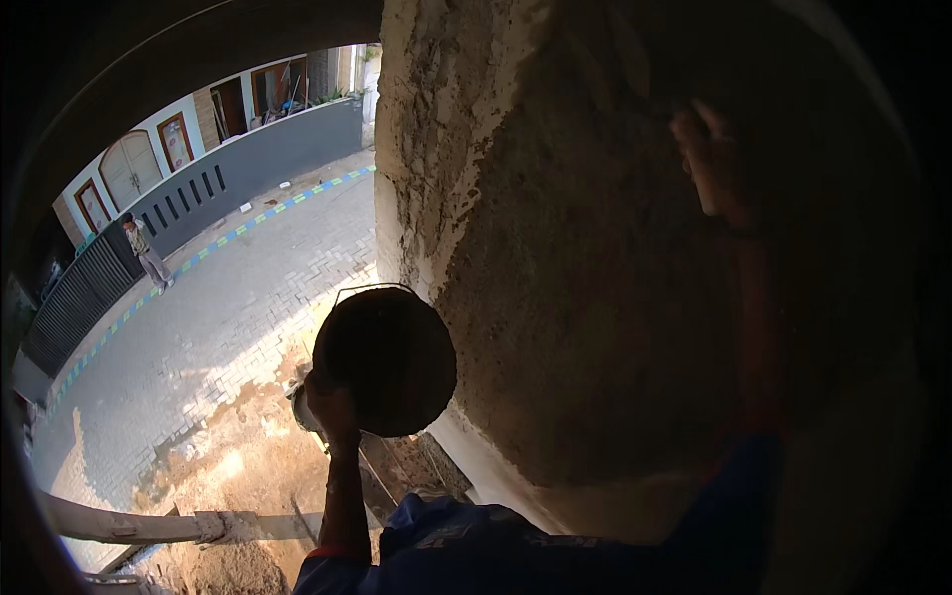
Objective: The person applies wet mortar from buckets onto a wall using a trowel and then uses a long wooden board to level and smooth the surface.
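Grasping round black bucket in left hand; cannot tell grip of right hand near rough brown wall, seemingly part-coated.

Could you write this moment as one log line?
Left hand: holding dark bucket | Right hand: raised near rough wall, grip unclear | Beyond: paved street, person standing

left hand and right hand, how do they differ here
The left hand grips the bucket; whether the right hand holds anything is too dark to tell. The left hand sits lower in the picture, at the bucket's side; the right hand is higher, over the rough wall. Both are bare and poorly lit.
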The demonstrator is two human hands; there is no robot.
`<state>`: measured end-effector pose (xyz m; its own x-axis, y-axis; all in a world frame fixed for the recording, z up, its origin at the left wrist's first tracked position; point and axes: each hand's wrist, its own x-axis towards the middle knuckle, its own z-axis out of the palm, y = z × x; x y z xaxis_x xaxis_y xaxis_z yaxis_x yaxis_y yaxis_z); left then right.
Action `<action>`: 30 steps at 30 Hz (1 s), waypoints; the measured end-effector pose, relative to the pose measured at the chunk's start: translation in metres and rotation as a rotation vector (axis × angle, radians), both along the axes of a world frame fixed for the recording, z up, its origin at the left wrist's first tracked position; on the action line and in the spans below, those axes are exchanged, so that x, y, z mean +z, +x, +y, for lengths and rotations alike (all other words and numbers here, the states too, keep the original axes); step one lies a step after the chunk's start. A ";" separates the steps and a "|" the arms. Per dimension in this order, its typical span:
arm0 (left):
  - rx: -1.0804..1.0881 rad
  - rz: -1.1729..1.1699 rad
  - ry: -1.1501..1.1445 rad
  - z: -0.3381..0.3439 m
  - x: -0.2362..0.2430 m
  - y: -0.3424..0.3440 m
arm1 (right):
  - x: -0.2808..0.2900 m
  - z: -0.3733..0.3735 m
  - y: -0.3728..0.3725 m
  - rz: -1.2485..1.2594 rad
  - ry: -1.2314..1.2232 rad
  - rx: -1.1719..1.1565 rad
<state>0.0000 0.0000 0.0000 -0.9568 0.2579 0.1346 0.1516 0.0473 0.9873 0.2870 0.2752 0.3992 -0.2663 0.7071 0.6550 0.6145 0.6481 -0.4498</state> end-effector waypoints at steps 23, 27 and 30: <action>-0.269 -0.075 0.444 0.047 0.015 0.099 | -0.307 -0.182 -0.018 0.530 -1.754 0.576; -0.201 0.040 0.274 0.048 0.035 0.104 | -0.319 -0.184 -0.067 0.847 -1.619 0.521; -0.191 -0.020 0.209 0.049 0.043 0.108 | -0.349 -0.157 -0.098 1.022 -1.635 0.593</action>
<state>0.1076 0.0485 0.0431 -0.8966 0.4021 0.1857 0.1192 -0.1848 0.9755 0.1889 0.1177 0.0502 -0.6628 0.6589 -0.3558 -0.2921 -0.6650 -0.6874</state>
